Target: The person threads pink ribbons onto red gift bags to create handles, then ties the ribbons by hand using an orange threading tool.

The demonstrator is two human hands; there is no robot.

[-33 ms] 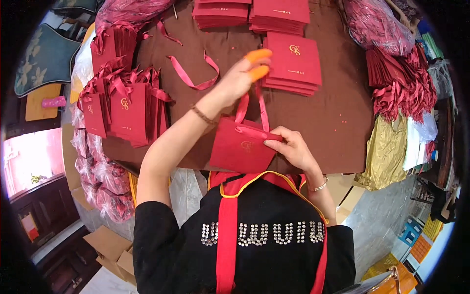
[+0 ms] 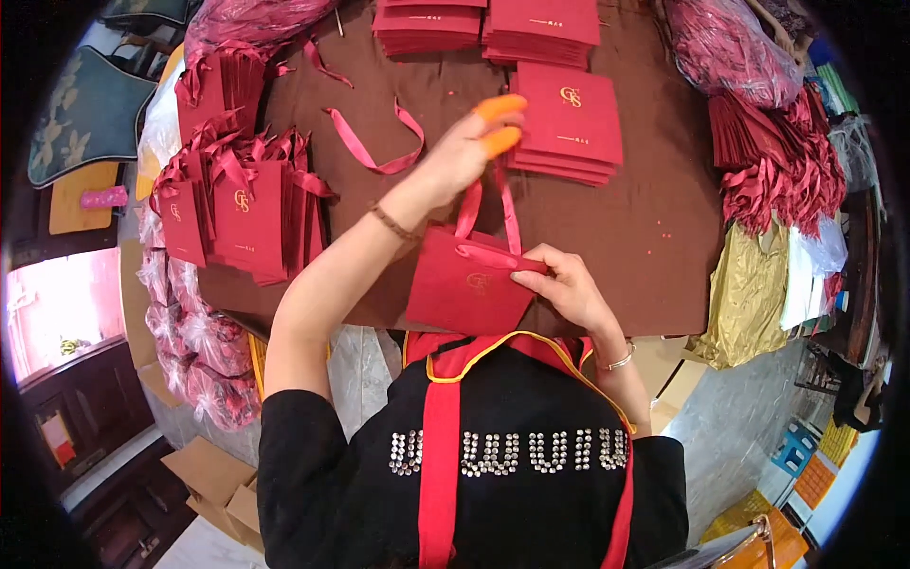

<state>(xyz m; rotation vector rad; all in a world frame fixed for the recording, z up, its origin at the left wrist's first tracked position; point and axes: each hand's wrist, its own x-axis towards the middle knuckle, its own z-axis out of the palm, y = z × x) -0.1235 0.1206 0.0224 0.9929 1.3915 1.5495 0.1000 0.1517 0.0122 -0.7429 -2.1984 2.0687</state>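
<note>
Close to my body, over the table's front edge, a small red paper bag (image 2: 464, 294) with a gold emblem is tilted. My right hand (image 2: 569, 286) pinches its upper right corner, thumb on the front and fingers behind. Above the bag my left hand (image 2: 469, 147), with orange finger cots on two fingers, is closed on the pink ribbon handle (image 2: 510, 223) and draws it upward. The ribbon's end within those fingers is hidden. Right beside my left hand lies a stack of flat red bags (image 2: 573, 119). A loose pink ribbon (image 2: 374, 163) curves on the table left of it.
A brown cloth covers the table (image 2: 626, 266). More red stacks (image 2: 540, 28) lie at its far side. Ribboned bags (image 2: 251, 213) stand at the left, others (image 2: 768, 161) at the right. A gold plastic sheet (image 2: 744, 299) hangs off the right edge. Cardboard boxes (image 2: 213, 474) sit on the floor.
</note>
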